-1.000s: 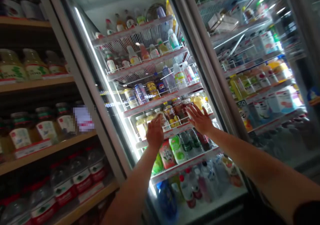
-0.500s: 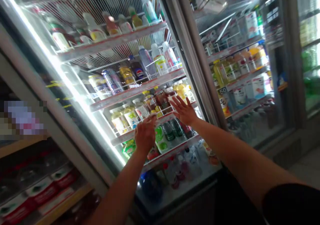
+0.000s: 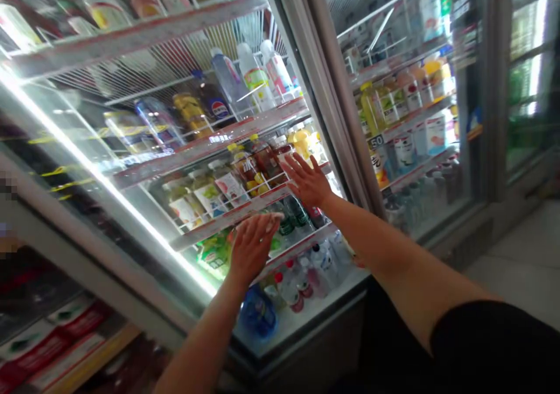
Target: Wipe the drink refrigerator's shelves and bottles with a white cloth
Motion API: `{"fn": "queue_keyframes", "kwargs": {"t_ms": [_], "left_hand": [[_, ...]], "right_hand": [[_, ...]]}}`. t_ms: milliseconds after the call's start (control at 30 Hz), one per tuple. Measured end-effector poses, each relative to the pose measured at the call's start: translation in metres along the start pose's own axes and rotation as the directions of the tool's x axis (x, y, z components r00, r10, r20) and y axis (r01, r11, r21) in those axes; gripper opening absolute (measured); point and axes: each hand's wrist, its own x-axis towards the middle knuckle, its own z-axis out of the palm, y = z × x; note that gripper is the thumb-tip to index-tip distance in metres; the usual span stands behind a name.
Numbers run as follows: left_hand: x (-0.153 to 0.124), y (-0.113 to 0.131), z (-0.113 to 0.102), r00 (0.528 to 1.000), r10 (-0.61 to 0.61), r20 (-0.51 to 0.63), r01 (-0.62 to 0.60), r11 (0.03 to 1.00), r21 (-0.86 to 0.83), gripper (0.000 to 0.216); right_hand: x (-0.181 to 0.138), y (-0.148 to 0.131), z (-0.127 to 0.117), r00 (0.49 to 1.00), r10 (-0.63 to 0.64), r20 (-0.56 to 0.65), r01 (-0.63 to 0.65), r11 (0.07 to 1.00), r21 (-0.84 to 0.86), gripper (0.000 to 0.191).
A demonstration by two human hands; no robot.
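Observation:
My left hand (image 3: pixel 251 248) is in front of the lower shelves of a lit drinks fridge (image 3: pixel 271 196), its fingers bent and held together. A small pale patch shows at its fingertips; I cannot make out what it is. To the upper right, my right hand (image 3: pixel 310 181) has its fingers spread, palm toward the bottles, and holds nothing. Whether it touches the glass cannot be told. Behind the hands stand juice bottles (image 3: pixel 230 184), dark green bottles (image 3: pixel 301 214) and green packs (image 3: pixel 214 257), partly covered by my left hand.
A metal door frame (image 3: pixel 326 91) divides this fridge from another drinks fridge (image 3: pixel 406 120) on the right. Red and white cartons (image 3: pixel 52 336) sit on a shelf at the lower left. A blue container (image 3: pixel 259 312) and clear bottles stand on the fridge bottom.
The view has shifted, so the fridge shelves appear lower-left and nearer. My left hand has turned from a pointing shape to a flatter, palm-down one. My right hand stays spread.

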Motion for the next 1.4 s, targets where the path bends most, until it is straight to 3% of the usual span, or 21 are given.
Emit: {"fn": "queue_keyframes", "kwargs": {"t_ms": [100, 233, 300, 367, 433, 500, 600, 700, 767, 833, 900, 933, 1000, 1067, 1167, 1233, 1333, 1400], "left_hand": [[0.006, -0.022, -0.010, 0.991, -0.104, -0.082, 0.111, 0.990, 0.088, 0.053], [0.022, -0.043, -0.019, 0.907, -0.311, -0.285, 0.356, 0.926, 0.122, 0.047], [0.020, -0.034, -0.015, 0.929, -0.270, -0.253, 0.302, 0.948, 0.098, 0.048], [0.013, -0.020, -0.009, 0.984, -0.126, -0.125, 0.132, 0.991, 0.039, 0.051], [0.011, -0.016, -0.007, 1.000, -0.012, -0.018, 0.012, 1.000, -0.020, 0.056], [0.018, -0.024, -0.011, 0.999, -0.041, -0.020, 0.041, 0.999, -0.004, 0.053], [0.042, -0.042, -0.025, 0.958, -0.223, -0.180, 0.242, 0.966, 0.093, 0.043], [0.056, -0.034, -0.029, 0.918, -0.300, -0.261, 0.338, 0.933, 0.119, 0.042], [0.051, -0.015, -0.024, 0.956, -0.231, -0.181, 0.250, 0.964, 0.094, 0.045], [0.042, 0.001, -0.017, 0.998, -0.062, -0.024, 0.063, 0.997, 0.034, 0.047], [0.038, 0.004, -0.014, 0.998, 0.030, 0.054, -0.029, 1.000, -0.005, 0.049], [0.039, -0.001, -0.015, 0.999, 0.017, 0.052, -0.017, 1.000, 0.000, 0.049], [0.048, -0.018, -0.021, 0.994, -0.111, -0.013, 0.111, 0.993, 0.046, 0.050], [0.059, -0.031, -0.029, 0.956, -0.280, -0.091, 0.287, 0.955, 0.079, 0.052], [0.059, -0.028, -0.033, 0.903, -0.409, -0.130, 0.419, 0.906, 0.063, 0.055], [0.047, -0.015, -0.030, 0.948, -0.314, -0.058, 0.316, 0.948, 0.034, 0.054], [0.027, -0.009, -0.025, 0.996, -0.064, 0.069, 0.065, 0.998, -0.014, 0.051], [0.023, -0.021, -0.029, 0.995, -0.098, 0.021, 0.098, 0.995, 0.008, 0.050]], "right_hand": [[-0.001, 0.000, 0.000, 1.000, -0.004, -0.008, 0.004, 1.000, -0.009, 0.061], [-0.001, -0.001, 0.001, 0.999, -0.005, -0.033, 0.004, 1.000, -0.015, 0.063], [-0.001, -0.001, 0.001, 0.999, -0.002, -0.033, 0.002, 1.000, -0.012, 0.063], [-0.001, -0.001, 0.001, 1.000, 0.001, -0.025, -0.001, 1.000, -0.003, 0.064], [-0.001, -0.002, 0.001, 1.000, 0.003, -0.017, -0.003, 1.000, 0.006, 0.066], [-0.001, -0.002, 0.002, 1.000, 0.004, -0.017, -0.004, 1.000, 0.010, 0.067], [-0.002, -0.001, 0.002, 1.000, 0.007, -0.028, -0.007, 1.000, 0.003, 0.066], [-0.002, -0.001, 0.003, 1.000, 0.010, -0.029, -0.010, 1.000, -0.002, 0.064], [-0.002, -0.001, 0.003, 1.000, 0.006, -0.027, -0.006, 1.000, -0.005, 0.062], [-0.002, -0.001, 0.003, 0.999, 0.001, -0.032, -0.002, 1.000, -0.011, 0.059], [-0.002, -0.001, 0.002, 0.999, 0.000, -0.033, -0.001, 1.000, -0.015, 0.057], [-0.002, -0.001, 0.002, 1.000, 0.000, -0.031, 0.000, 1.000, -0.014, 0.056], [-0.002, -0.001, 0.001, 1.000, 0.001, -0.019, -0.001, 1.000, -0.006, 0.056], [-0.001, -0.001, -0.001, 1.000, 0.007, -0.009, -0.007, 1.000, 0.005, 0.057], [-0.001, -0.002, -0.002, 1.000, 0.015, 0.000, -0.015, 1.000, 0.021, 0.057], [-0.001, -0.003, -0.002, 1.000, 0.021, -0.005, -0.021, 0.999, 0.025, 0.057], [-0.001, -0.002, -0.001, 1.000, 0.015, -0.014, -0.015, 1.000, 0.021, 0.058], [-0.001, -0.001, 0.000, 1.000, 0.007, -0.019, -0.007, 1.000, 0.012, 0.059]]}}
